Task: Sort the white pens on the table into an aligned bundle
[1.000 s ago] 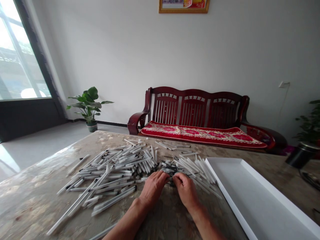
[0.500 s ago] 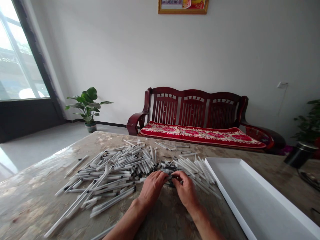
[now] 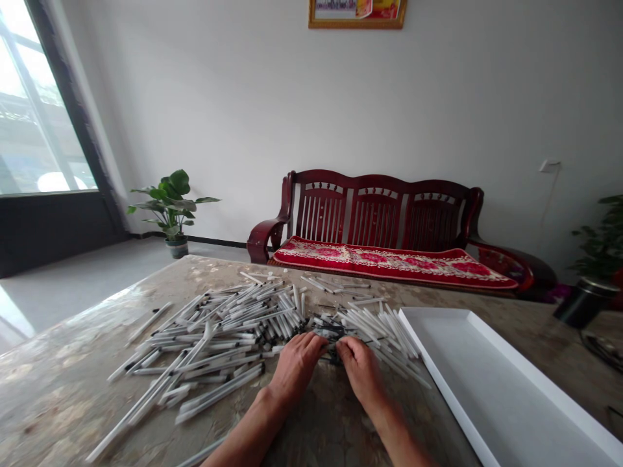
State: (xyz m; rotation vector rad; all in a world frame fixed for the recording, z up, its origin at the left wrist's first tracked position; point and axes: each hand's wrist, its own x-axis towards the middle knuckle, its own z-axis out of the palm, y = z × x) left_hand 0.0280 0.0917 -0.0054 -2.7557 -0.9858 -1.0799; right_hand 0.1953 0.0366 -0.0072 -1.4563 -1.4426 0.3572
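Showing at lower centre: your left hand [image 3: 298, 363], right hand [image 3: 361, 366], both curled, hold unclear; knuckle nudges could scatter tubes [image 3: 219, 340].

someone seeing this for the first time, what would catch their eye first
Probably the big scatter of pale tubes, many with dark ends, spread over the table mostly left of the two bare hands. The left hand and right hand meet close together at the front, by a small dark heap. Next, likely the dark red bench beyond the table and the large white tray at right.
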